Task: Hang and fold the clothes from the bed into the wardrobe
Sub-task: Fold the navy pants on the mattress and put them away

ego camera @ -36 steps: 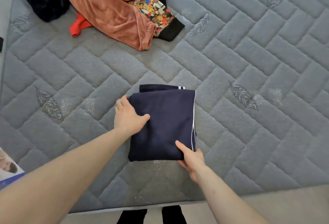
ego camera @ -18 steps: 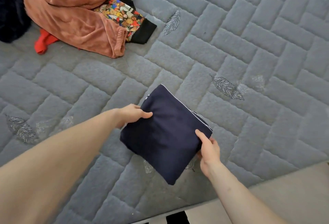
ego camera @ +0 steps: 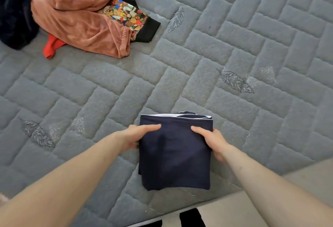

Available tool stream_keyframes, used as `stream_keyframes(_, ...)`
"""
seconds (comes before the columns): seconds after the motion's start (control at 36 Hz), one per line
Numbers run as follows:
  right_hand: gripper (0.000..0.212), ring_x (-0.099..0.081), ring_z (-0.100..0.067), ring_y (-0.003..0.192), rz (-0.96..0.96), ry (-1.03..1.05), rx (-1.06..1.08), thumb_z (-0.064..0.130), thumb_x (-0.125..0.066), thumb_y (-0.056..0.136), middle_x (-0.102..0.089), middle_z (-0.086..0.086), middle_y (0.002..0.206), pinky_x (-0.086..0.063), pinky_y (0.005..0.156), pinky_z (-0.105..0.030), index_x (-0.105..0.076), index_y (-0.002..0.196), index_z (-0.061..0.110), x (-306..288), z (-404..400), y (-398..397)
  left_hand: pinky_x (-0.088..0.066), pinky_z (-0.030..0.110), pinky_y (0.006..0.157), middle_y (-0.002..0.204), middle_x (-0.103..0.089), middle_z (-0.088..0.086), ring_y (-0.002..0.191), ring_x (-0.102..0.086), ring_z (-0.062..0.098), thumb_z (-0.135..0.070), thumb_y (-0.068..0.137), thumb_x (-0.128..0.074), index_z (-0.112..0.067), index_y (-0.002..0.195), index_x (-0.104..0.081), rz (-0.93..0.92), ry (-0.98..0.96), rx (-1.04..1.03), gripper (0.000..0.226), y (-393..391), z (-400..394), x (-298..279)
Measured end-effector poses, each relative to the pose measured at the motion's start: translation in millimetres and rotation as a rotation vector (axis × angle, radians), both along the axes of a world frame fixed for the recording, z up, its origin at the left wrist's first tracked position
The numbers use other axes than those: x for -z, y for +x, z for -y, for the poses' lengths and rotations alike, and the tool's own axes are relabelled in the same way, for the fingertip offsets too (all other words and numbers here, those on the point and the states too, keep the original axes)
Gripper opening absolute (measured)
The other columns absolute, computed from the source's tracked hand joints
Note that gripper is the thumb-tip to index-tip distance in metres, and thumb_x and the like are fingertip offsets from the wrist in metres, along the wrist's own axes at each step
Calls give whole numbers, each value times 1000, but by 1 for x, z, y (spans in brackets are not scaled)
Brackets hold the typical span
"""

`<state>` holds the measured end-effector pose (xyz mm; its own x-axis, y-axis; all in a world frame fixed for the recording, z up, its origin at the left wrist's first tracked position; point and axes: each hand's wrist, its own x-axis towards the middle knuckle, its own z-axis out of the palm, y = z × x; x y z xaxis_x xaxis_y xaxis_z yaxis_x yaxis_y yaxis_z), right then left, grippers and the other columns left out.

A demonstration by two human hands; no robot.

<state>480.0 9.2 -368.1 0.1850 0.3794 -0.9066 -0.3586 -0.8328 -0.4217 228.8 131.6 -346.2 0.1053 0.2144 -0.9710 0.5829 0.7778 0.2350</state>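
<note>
Two hands hold a folded dark blue cloth square (ego camera: 174,151) near the front edge of the grey quilted bed (ego camera: 234,46). The left grip (ego camera: 134,137) pinches its left side, the right grip (ego camera: 211,141) its right side. A heap of pink, red and patterned clothes (ego camera: 81,19) lies far left.

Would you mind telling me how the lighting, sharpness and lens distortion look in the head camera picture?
Head view: soft, even daylight with no glare; the folded navy garment casts only a faint shadow on the grey mattress. Focus is fair at the left hand and right hand, with quilting slightly smeared. Wide-angle distortion bows the mattress edge and swells the forearms near the frame.
</note>
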Motion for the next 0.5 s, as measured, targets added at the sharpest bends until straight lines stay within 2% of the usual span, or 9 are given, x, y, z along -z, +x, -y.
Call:
stream_keyframes(0.06, 54, -77, -19, 87, -15, -22, 6, 36, -90, 70, -79, 1, 98, -60, 66, -30, -69, 116, 17, -3, -6, -2, -54, 42, 99, 137, -59, 3, 117, -64, 22, -62, 37, -94, -8, 148, -36, -78, 45, -71, 137, 7, 6, 4)
stream_keyframes(0.08, 53, -77, -19, 86, -21, -28, 3, 34, -90, 70, -79, 0, 97, -60, 66, -30, -69, 116, 17, -4, -9, -2, -54, 43, 100, 136, -59, 5, 117, -63, 25, -60, 36, -95, -6, 148, -36, -102, 61, -117, 137, 8, 9, 9)
stream_keyframes(0.17, 51, -77, -21, 89, -75, -42, -56, 28, -87, 72, -79, -3, 100, -60, 70, -32, -69, 118, 14, -8, -14, 1, -60, 42, 86, 112, -75, 7, 97, -74, 27, -46, 42, -96, -9, 134, -56, -59, -8, -243, 107, 7, 11, 16)
stream_keyframes(0.22, 48, -76, -23, 96, -101, -25, -117, 21, -83, 75, -78, -5, 104, -61, 79, -36, -69, 120, 11, -9, -17, 7, -61, 34, 75, 96, -79, 3, 84, -77, 22, -39, 45, -94, -12, 118, -69, -46, 42, -178, 83, 2, 10, 17)
stream_keyframes(0.25, 46, -75, -24, 97, -98, -6, -141, 17, -81, 77, -78, -5, 106, -61, 81, -35, -70, 121, 12, -9, -19, 10, -59, 31, 74, 94, -80, 2, 82, -77, 20, -36, 47, -93, -13, 111, -72, -65, 103, -135, 71, -2, 9, 18)
stream_keyframes(0.31, 43, -75, -21, 97, -68, 27, -154, 16, -78, 80, -78, -3, 107, -58, 70, -27, -70, 122, 17, -9, -26, 15, -57, 30, 79, 102, -79, 3, 86, -74, 16, -25, 58, -92, -14, 107, -73, -148, 261, -31, 54, -8, 2, 19)
stream_keyframes(0.33, 42, -75, -20, 98, -49, 33, -155, 19, -78, 81, -78, -2, 108, -56, 67, -24, -70, 122, 18, -9, -30, 17, -56, 32, 86, 112, -75, 5, 94, -71, 16, -20, 63, -91, -13, 113, -68, -194, 341, 53, 55, -10, -3, 20)
stream_keyframes(0.44, 58, -75, -16, 95, 54, -8, -237, 37, -88, 70, -78, 4, 106, -55, 71, -25, -67, 122, 21, -4, -45, 21, -45, 42, 110, 145, -50, 10, 132, -51, 27, -28, 59, -93, -13, 150, -33, -262, 554, 311, 110, -4, -25, 19)
stream_keyframes(0.5, 77, -75, -15, 93, 131, -28, -304, 44, -93, 55, -75, 2, 111, -58, 78, -30, -60, 121, 21, 1, -53, 21, -40, 39, 113, 150, -46, 4, 139, -42, 25, -31, 58, -92, -19, 153, -30, -193, 618, 423, 114, 9, -35, 18)
